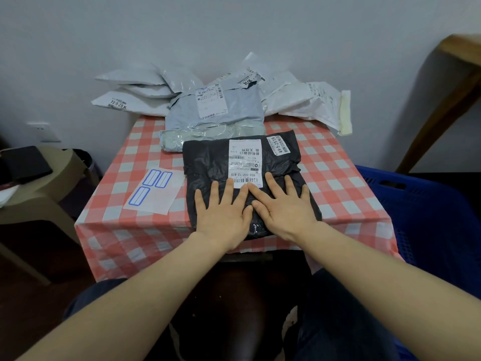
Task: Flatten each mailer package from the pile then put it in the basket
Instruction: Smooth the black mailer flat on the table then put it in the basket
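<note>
A black mailer package point(208, 162) with white shipping labels lies on the near part of the red-and-white checked table point(338, 188). My left hand point(223, 212) and my right hand point(283, 204) lie flat on its near half, side by side, fingers straight and spread, pressing down. Behind it sits a pale grey-blue mailer point(216, 113), and a pile of white and grey mailers point(294, 97) fills the back of the table against the wall. The blue plastic basket point(421, 204) stands to the right of the table, partly cut off by the frame edge.
A sheet with three blue-bordered stickers point(156, 190) lies on the table left of the black mailer. A beige plastic stool point(52, 194) carrying a dark object stands at the left. A wooden chair frame point(447, 82) leans at the right. My knees are under the table's front edge.
</note>
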`<state>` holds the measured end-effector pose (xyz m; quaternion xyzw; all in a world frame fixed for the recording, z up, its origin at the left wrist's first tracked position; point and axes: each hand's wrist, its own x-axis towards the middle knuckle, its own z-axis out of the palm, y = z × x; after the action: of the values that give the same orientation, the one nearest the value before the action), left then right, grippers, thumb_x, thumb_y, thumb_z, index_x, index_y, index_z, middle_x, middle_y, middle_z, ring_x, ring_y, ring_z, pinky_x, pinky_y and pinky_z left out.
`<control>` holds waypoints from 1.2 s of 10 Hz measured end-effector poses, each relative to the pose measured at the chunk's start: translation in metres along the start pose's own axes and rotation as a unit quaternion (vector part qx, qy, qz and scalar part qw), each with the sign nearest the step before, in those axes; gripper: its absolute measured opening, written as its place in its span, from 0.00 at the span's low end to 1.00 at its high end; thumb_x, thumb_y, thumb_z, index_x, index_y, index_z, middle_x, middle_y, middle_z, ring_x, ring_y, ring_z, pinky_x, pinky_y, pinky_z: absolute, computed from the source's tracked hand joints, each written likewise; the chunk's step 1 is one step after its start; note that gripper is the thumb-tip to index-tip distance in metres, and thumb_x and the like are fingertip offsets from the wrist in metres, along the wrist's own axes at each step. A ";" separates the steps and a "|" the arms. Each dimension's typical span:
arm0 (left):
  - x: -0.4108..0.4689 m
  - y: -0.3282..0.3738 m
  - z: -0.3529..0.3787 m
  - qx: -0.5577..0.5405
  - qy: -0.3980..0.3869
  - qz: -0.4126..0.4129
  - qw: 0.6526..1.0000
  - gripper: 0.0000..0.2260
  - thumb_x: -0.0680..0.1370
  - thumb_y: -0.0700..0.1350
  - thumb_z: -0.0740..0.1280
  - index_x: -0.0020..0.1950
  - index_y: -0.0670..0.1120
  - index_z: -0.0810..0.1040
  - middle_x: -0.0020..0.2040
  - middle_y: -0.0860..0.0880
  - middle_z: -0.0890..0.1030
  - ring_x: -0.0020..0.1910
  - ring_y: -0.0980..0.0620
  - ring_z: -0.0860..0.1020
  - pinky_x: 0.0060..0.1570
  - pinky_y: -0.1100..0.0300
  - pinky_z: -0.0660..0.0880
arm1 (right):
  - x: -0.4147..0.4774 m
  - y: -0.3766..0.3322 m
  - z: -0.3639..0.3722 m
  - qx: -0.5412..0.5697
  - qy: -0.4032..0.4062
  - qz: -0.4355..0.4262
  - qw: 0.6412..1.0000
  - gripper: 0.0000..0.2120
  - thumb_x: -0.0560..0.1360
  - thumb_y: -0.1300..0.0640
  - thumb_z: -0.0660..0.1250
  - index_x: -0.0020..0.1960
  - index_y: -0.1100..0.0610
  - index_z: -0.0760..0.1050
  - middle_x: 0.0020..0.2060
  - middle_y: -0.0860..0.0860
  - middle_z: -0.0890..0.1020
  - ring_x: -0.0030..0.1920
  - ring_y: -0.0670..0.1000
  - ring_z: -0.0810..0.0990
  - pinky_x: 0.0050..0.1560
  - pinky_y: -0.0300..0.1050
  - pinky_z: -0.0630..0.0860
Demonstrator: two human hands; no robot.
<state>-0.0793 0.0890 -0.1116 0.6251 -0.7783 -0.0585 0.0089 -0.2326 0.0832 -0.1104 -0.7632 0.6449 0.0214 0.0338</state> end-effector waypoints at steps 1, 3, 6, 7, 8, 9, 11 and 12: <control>0.000 0.000 0.000 0.003 0.000 0.001 1.000 0.24 0.82 0.59 0.42 0.77 0.58 0.42 0.78 0.51 0.40 0.76 0.43 0.39 0.71 0.38 0.36 | 0.000 0.000 0.000 0.000 0.002 0.000 1.000 0.23 0.79 0.37 0.38 0.73 0.33 0.38 0.77 0.47 0.41 0.76 0.63 0.41 0.71 0.69 0.43; 0.000 0.001 -0.001 0.004 0.002 0.001 1.000 0.24 0.82 0.58 0.42 0.77 0.57 0.42 0.78 0.51 0.40 0.76 0.43 0.38 0.71 0.38 0.36 | 0.000 0.001 0.001 0.001 0.006 -0.001 1.000 0.24 0.79 0.37 0.38 0.74 0.33 0.38 0.77 0.47 0.41 0.76 0.63 0.41 0.71 0.69 0.43; 0.000 0.000 -0.004 -0.002 -0.024 0.000 1.000 0.24 0.82 0.59 0.43 0.77 0.58 0.42 0.78 0.51 0.41 0.76 0.44 0.38 0.71 0.38 0.36 | -0.001 -0.001 -0.002 0.000 -0.015 0.005 1.000 0.24 0.79 0.36 0.38 0.74 0.33 0.39 0.77 0.46 0.42 0.76 0.62 0.41 0.71 0.69 0.41; 0.008 -0.003 -0.019 -0.045 0.008 -0.003 0.999 0.24 0.81 0.58 0.47 0.77 0.55 0.52 0.79 0.51 0.50 0.77 0.46 0.47 0.72 0.41 0.38 | 0.007 0.001 -0.019 0.036 -0.017 0.026 0.999 0.24 0.79 0.36 0.39 0.75 0.34 0.46 0.77 0.45 0.49 0.77 0.60 0.44 0.70 0.67 0.34; 0.029 -0.016 -0.035 -0.030 0.092 -0.016 0.995 0.24 0.81 0.58 0.47 0.77 0.54 0.52 0.79 0.50 0.50 0.77 0.46 0.47 0.73 0.42 0.39 | 0.031 0.010 -0.035 0.058 0.040 0.038 0.997 0.24 0.80 0.38 0.40 0.76 0.37 0.45 0.77 0.46 0.49 0.77 0.55 0.40 0.70 0.64 0.34; 0.045 -0.028 -0.031 -0.007 0.003 -0.042 0.999 0.28 0.79 0.64 0.44 0.77 0.58 0.41 0.78 0.50 0.39 0.76 0.42 0.37 0.71 0.41 0.35 | 0.047 0.018 -0.027 0.064 -0.027 0.043 0.997 0.25 0.79 0.36 0.41 0.75 0.35 0.40 0.77 0.46 0.39 0.76 0.56 0.34 0.71 0.65 0.36; 0.056 -0.035 -0.019 0.030 -0.024 -0.031 0.999 0.29 0.79 0.66 0.43 0.77 0.58 0.39 0.78 0.47 0.40 0.76 0.41 0.39 0.73 0.45 0.35 | 0.055 0.022 -0.016 0.060 -0.050 0.031 0.996 0.26 0.79 0.36 0.42 0.75 0.36 0.40 0.77 0.48 0.40 0.76 0.56 0.38 0.74 0.61 0.39; 0.057 -0.033 -0.019 0.043 -0.018 -0.029 0.998 0.29 0.79 0.65 0.43 0.77 0.57 0.40 0.78 0.46 0.41 0.76 0.40 0.40 0.73 0.46 0.35 | 0.056 0.022 -0.015 0.052 -0.042 0.031 0.997 0.26 0.79 0.36 0.42 0.75 0.36 0.40 0.77 0.48 0.41 0.77 0.57 0.39 0.74 0.60 0.39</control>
<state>-0.0586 0.0247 -0.0999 0.6460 -0.7617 -0.0361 -0.0337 -0.2453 0.0233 -0.1005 -0.7382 0.6668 0.0209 0.1004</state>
